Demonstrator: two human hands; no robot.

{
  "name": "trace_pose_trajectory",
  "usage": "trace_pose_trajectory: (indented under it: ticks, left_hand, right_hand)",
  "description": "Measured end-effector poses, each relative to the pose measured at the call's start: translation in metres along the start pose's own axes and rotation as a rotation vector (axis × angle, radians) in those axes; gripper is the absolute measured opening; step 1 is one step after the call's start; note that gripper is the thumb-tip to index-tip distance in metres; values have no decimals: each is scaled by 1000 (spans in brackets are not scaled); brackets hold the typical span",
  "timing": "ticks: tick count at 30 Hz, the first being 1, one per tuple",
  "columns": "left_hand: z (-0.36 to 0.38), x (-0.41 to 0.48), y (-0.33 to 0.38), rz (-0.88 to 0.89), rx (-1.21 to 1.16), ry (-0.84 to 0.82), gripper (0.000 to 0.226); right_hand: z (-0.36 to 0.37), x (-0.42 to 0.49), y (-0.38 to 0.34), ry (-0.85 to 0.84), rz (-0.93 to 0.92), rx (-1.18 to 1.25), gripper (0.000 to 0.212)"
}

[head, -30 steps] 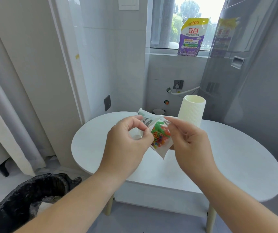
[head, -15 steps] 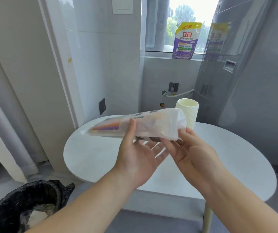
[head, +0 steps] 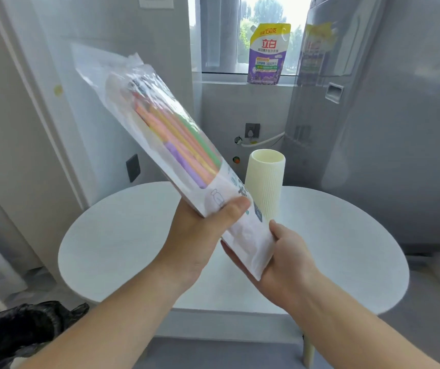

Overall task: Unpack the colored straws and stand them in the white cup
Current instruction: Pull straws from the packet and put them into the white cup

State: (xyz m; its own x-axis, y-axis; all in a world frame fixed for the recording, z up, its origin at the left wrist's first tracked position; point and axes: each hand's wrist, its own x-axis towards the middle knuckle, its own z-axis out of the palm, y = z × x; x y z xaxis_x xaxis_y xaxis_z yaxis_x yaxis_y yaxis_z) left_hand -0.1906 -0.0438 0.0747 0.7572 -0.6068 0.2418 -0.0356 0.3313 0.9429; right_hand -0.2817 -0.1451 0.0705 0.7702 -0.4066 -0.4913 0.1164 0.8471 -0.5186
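Head view. The lower left of the white cup (head: 265, 182) sits behind the straw pack (head: 248, 235), so we can't see its base on the surface (head: 346, 249). The left hand's (head: 200, 235) fingers are hidden behind the pack; only the thumb shows, on the front. The lower ends of the colored straws (head: 179, 147) disappear under the pack's white printed part. The print there is too blurred to read. The black bin bag (head: 27, 328) is cut off at the bottom-left corner. The grey appliance (head: 400, 102) runs out of frame on the right.

Versus half a second ago: the pack lay nearly level with its clear end pointing left. Now it's tilted steeply, clear end up and to the left, white end down toward us. Back then the left hand lay palm-up under the pack with its thumb raised; it's now wrapped around the middle. The cup hasn't moved on the surface.

Hands: the left grips the pack about mid-length, thumb pressed across the front. The right hand (head: 285, 259) is palm-up under the lower end. Its fingers lie fairly straight beneath the pack and the thumb rests along the right edge, so it supports rather than clamps. Both forearms come in from the bottom edge.

The straws are all sealed in the pack, held above the surface, just left of and in front of the cup. A purple detergent pouch (head: 268, 54) stands on the windowsill behind.
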Motion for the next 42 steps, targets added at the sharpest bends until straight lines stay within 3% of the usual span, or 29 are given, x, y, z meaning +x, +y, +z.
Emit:
trace_pose_trajectory:
  ticks: [2,7,14,20,26,30,34,37,42]
  left_hand:
    - [-2,3,1,-41,-8,-13,69]
    - [-21,15,-2,-229,-117,30,33]
    - [-44,28,-14,-314,-347,193,16]
    - [-43,23,-14,-319,-375,203,10]
    - [-45,17,-10,-320,-393,189,15]
    - [-47,13,-8,-326,-402,200,15]
    - [-50,10,-6,-316,-401,205,16]
    - [-51,8,-6,-314,-408,195,16]
    - [-49,7,-6,-318,-423,192,14]
  right_hand:
    - [-1,7,-1,27,13,-6,44]
    - [-5,20,-8,78,-114,-144,35]
    - [-11,22,-16,32,-463,-819,26]
    - [-11,21,-15,-13,-560,-835,14]
    - [-11,21,-16,-35,-563,-801,27]
    - [-10,20,-17,-26,-608,-871,5]
    - [-9,16,-22,-40,-651,-877,2]
    - [-9,14,-20,-81,-653,-948,18]
    - [-10,14,-20,-55,-740,-990,6]
